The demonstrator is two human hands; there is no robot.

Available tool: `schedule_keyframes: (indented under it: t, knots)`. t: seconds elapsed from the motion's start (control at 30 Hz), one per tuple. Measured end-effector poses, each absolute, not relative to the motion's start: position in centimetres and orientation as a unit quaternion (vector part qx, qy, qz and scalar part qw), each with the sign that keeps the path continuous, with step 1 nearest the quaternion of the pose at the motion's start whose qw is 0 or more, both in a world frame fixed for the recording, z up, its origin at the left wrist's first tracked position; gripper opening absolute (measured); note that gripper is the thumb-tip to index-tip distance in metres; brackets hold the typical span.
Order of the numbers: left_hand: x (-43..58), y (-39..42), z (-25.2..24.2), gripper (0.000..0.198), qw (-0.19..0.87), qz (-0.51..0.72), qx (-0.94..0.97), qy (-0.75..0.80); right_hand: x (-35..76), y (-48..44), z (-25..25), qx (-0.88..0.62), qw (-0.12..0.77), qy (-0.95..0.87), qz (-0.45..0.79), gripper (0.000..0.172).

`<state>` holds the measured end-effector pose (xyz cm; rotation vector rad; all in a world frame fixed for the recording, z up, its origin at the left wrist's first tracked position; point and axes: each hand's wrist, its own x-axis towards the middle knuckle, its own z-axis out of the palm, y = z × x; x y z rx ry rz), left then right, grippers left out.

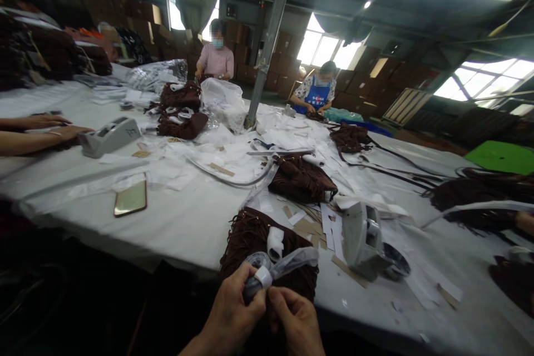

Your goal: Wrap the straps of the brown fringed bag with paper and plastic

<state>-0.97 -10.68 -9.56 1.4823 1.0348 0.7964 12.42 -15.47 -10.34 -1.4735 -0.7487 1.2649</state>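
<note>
My left hand [236, 306] is closed around a coiled strap [257, 260] wrapped in clear plastic, with a white band [263, 277] round the coil. One loose wrapped end [296, 261] sticks out to the right. The thumb and fingers of my right hand [294, 320] are pinched together just below the band; what lies between them is hidden. Under and beyond my hands, at the table edge, lies a dark brown fringed bag [248, 233]. A white wrapped piece [275, 243] rests on it. Another brown fringed bag [302, 178] lies farther back.
A grey tape dispenser [361, 239] stands to the right by card strips [311, 222]. On the left are a phone [131, 197], another dispenser [110, 136] and a co-worker's hands [62, 130]. Two people [217, 58] work across the table [179, 233]. A metal post [271, 39] rises behind.
</note>
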Motion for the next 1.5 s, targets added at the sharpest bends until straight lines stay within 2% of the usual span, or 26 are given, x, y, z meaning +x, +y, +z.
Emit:
schedule_keyframes:
  t: [0.1,0.23,0.4,0.57,0.7,0.83,1.07,1.23,1.4,1.5]
  knots:
    - [-0.7,-10.6,-9.1,0.003,0.595,0.347,0.582,0.431,12.3,-15.9,-10.5,-0.597,0.561,-0.270,0.506,0.047]
    - [-0.2,-10.7,-8.9,0.015,0.665,0.357,0.508,0.416,11.8,-15.7,-10.8,-0.588,0.618,-0.239,0.465,0.059]
    - [0.1,-10.9,-8.9,0.024,0.767,0.361,0.421,0.322,10.7,-15.5,-10.4,-0.555,0.642,-0.254,0.465,0.059]
    - [0.0,-10.5,-7.8,0.040,0.797,0.323,0.410,0.304,10.3,-15.6,-10.3,-0.563,0.651,-0.283,0.423,0.059]
    - [-0.2,-10.4,-7.1,0.053,0.827,0.280,0.358,0.332,11.4,-15.6,-11.0,-0.620,0.598,-0.342,0.377,0.043]
    - [-0.7,-10.4,-6.6,0.057,0.843,0.255,0.317,0.351,13.1,-15.4,-11.2,-0.655,0.524,-0.468,0.278,0.033]
    - [-0.3,-10.3,-6.7,0.057,0.847,0.241,0.286,0.379,15.1,-14.7,-9.6,-0.579,0.396,-0.709,0.067,0.017]
    - [-0.3,-10.2,-7.1,0.053,0.841,0.223,0.273,0.410,15.2,-14.6,-8.1,-0.500,0.332,-0.800,-0.012,0.019]
    - [-0.4,-10.7,-7.6,0.055,0.829,0.230,0.330,0.390,15.3,-14.5,-7.5,-0.485,0.295,-0.822,-0.045,0.026]
    - [-0.2,-11.0,-7.9,0.053,0.811,0.254,0.363,0.381,15.4,-14.5,-7.6,-0.496,0.306,-0.804,-0.115,0.019]
